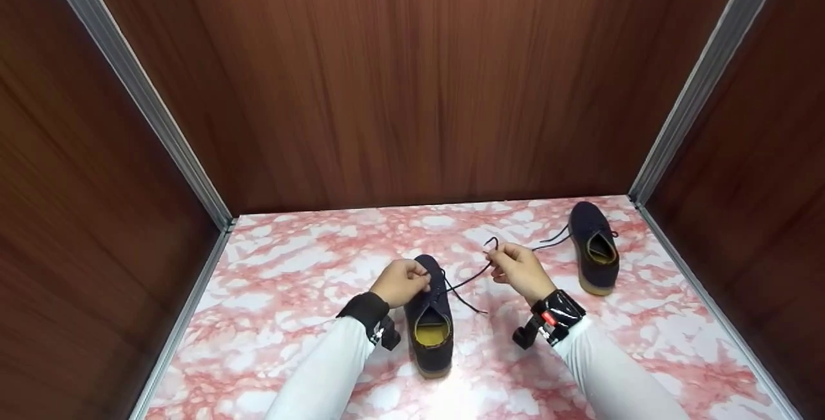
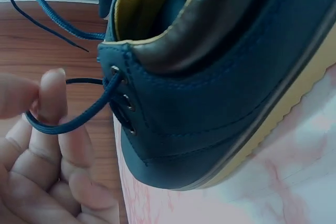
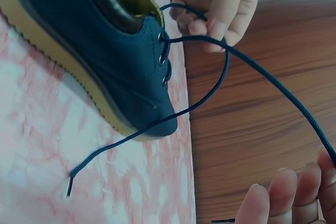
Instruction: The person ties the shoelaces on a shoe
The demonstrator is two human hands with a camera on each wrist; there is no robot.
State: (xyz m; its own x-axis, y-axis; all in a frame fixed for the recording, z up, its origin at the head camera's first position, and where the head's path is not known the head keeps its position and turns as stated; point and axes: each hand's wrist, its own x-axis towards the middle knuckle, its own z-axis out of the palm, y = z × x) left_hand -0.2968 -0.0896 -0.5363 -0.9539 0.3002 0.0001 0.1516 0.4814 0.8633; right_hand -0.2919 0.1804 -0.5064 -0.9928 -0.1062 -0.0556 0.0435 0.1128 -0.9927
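The dark blue shoe [image 1: 436,309] stood upright on the pink-and-white tabletop [image 1: 290,265], its toe pointing away from the person, with the left hand [image 1: 401,281] over its front and the right hand [image 1: 521,272] off to its right. The left fingers were narrowed on one lace [image 3: 131,136], which bent in a loop close to the eyelets before its loose end trailed away. The right hand pinched the other lace [image 1: 474,276] near its tip and held it out at a slant from the shoe. In the right wrist view the two strands crossed beside the left fingertips; no finished bow showed.

The step in hand appeared to be working the laces into a tie, probably at the crossing or first loop. The next move seemed to call for the right hand to bring its strand around the loop, while the left kept its pinch (a slack grip there could let the loop slip out). The second shoe [image 1: 588,243] stood well apart, to the right, its laces hanging loose.
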